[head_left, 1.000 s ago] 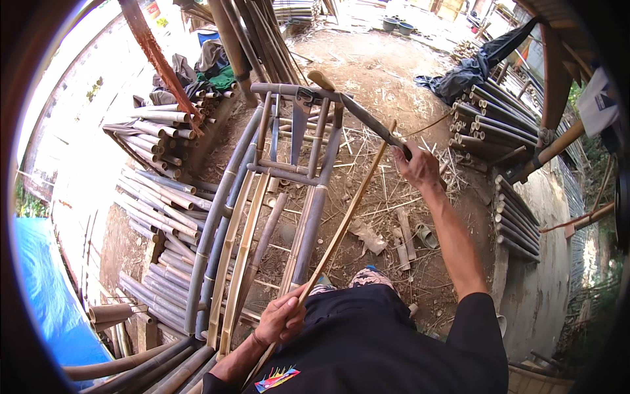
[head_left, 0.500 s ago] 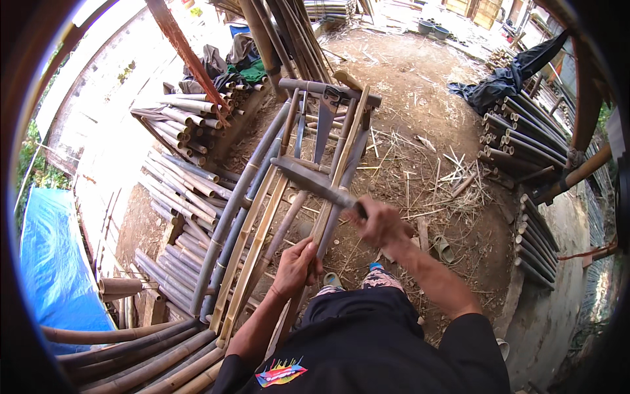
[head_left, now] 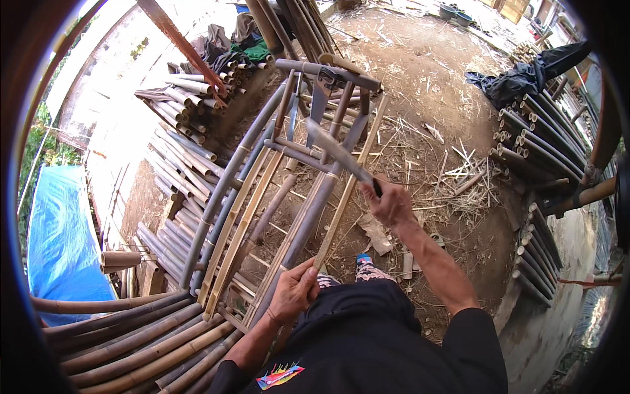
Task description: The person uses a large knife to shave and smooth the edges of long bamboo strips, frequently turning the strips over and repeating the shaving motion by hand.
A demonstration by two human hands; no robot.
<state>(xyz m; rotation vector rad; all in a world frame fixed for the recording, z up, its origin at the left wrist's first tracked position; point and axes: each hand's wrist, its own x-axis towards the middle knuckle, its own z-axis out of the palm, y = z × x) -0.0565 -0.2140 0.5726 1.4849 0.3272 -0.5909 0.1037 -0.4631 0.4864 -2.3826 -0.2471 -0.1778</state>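
Observation:
My left hand is closed around the near end of a long, thin bamboo strip, which slants away to the upper right. In my right hand is the dark handle of a machete. Its broad blade points up and left and crosses the strip in view; whether they touch I cannot tell. Left of the strip stands a bamboo frame of round poles, with pale split slats along its middle. A handsaw with a dark handle hangs at the frame's far crosspiece.
Stacked bamboo poles lie to the left, beside a blue tarp. Curved bamboo poles fan out at the lower left. More pole bundles stand at the right under dark cloth. Bamboo shavings litter the dirt floor.
The strip has shifted right, away from the frame, and now stands apart from its side pole. My left hand is lower, and the machete has swung right with its tip raised.

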